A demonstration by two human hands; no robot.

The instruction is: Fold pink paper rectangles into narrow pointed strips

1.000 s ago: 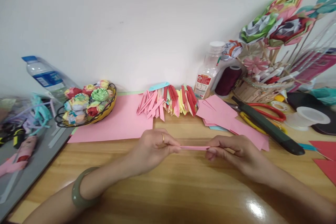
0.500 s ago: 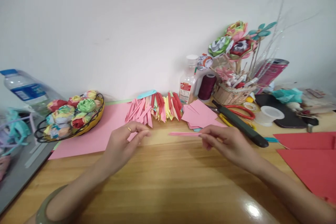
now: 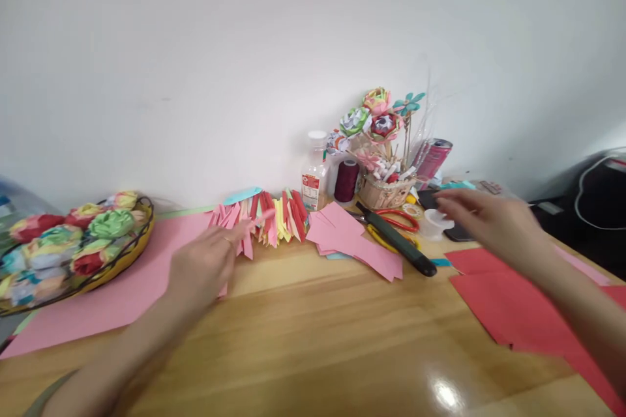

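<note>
Holding pink strip [image 3: 265, 216] now: left hand [image 3: 203, 267]; right hand [image 3: 493, 225] moved off.

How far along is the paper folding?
Done, by the look of it: the row of folded strips by the wall. In hand: the left hand seems to hold a pink strip at that row; the right hand is blurred, no paper visible in it. Probably left: the flat pink pieces. Final count can't be told.
</note>
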